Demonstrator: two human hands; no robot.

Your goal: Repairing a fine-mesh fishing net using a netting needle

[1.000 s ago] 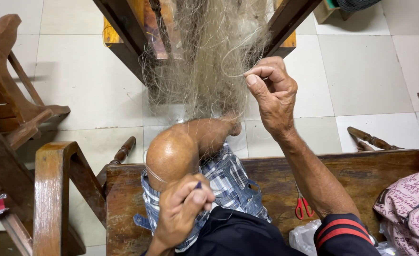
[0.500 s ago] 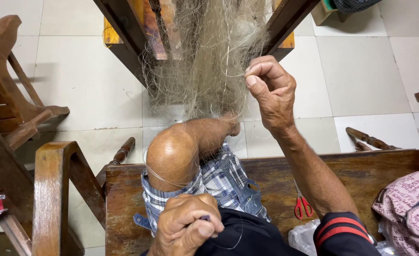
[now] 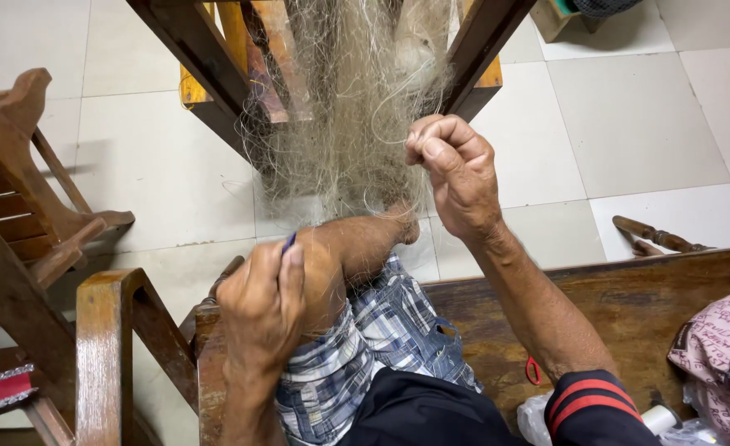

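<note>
The right hand (image 3: 456, 177) is raised in front of a hanging mass of pale, fine fishing net (image 3: 348, 107). Its fingers are curled tight and the thumb presses on the forefinger, pinching some thin strands of the net between them. The net hangs from a dark brown wooden frame (image 3: 191, 41) that stands on the floor of large white tiles (image 3: 613, 124), and its lower edge falls near the person's bent bare knee (image 3: 323, 248).

The left hand (image 3: 261, 310) is lower, just in front of that knee. It is closed into a loose fist around a small blue pointed tool (image 3: 288, 243), of which only the tip shows above the fingers; what kind of tool it is I cannot tell.

The person wears blue and white checked shorts (image 3: 373, 347) and sits on a dark wooden bench (image 3: 629, 306). Small red-handled scissors (image 3: 533, 371) lie on the bench beside the right forearm. A pink patterned cloth bag (image 3: 724, 347) rests at the right end of the bench. A brown wooden chair (image 3: 18, 190) stands at the left.
</note>
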